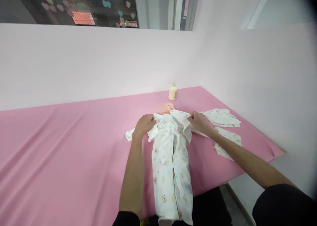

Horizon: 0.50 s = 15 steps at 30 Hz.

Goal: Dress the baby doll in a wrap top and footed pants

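Note:
A baby doll [167, 107] lies on its back, its head toward the wall. White baby clothing [163, 163] with small bear prints covers its body and hangs down to the table's near edge. My left hand [145, 123] is closed on the left upper edge of this clothing, near the doll's shoulder. On the other side, my right hand [198, 121] pinches the right upper edge and holds that flap raised and spread outward. White sleeves stick out to both sides. The doll's arms and legs are hidden under the cloth.
A cream pump bottle [173, 91] stands behind the doll's head. Two folded white garments, one farther back [221, 117] and one nearer [229, 138], lie at the right. A pink sheet [74, 153] covers the table, which meets white walls behind and at right.

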Motion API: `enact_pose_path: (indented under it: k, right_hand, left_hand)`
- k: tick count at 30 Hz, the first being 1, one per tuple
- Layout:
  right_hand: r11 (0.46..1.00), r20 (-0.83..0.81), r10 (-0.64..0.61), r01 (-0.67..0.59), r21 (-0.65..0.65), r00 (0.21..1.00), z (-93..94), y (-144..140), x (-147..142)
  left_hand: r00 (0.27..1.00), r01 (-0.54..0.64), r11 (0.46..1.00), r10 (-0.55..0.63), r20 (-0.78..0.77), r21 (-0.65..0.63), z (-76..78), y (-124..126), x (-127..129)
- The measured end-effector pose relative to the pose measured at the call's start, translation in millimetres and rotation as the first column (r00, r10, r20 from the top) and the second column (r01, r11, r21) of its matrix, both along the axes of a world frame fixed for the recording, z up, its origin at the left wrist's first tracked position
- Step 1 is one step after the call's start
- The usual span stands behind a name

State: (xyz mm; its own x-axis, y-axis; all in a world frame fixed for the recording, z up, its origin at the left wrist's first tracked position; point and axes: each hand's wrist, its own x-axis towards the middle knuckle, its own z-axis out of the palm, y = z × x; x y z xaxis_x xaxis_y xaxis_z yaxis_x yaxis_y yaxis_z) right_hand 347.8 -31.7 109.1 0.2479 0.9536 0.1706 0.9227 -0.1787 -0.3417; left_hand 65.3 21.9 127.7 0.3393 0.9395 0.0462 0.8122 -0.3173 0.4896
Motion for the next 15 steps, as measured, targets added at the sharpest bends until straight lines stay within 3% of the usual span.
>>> enact_pose_path:
  k: [3,8,10,15]
  right_hand:
    - [0.996,0.063,-0.075,0.078,-0.048,0.995,-10.7,8,21]
    - [0.963,0.04,-0.207,0.211,-0.167,0.977,-32.7,21,62]
    - [0.956,0.016,-0.213,0.212,-0.202,0.977,-42.5,24,72]
    - [0.981,-0.103,-0.115,0.097,-0.169,0.988,-57.9,25,67]
  left_hand:
    - [0.983,-0.18,0.983,0.179,-0.034,-0.026,-12.5,13,-20]
    - [0.869,-0.494,0.866,0.494,-0.019,-0.073,-36.8,32,-57]
    - [0.869,-0.492,0.867,0.495,0.016,-0.084,-42.0,35,-61]
    - [0.95,-0.248,0.956,0.271,0.156,-0.154,-47.4,39,-38]
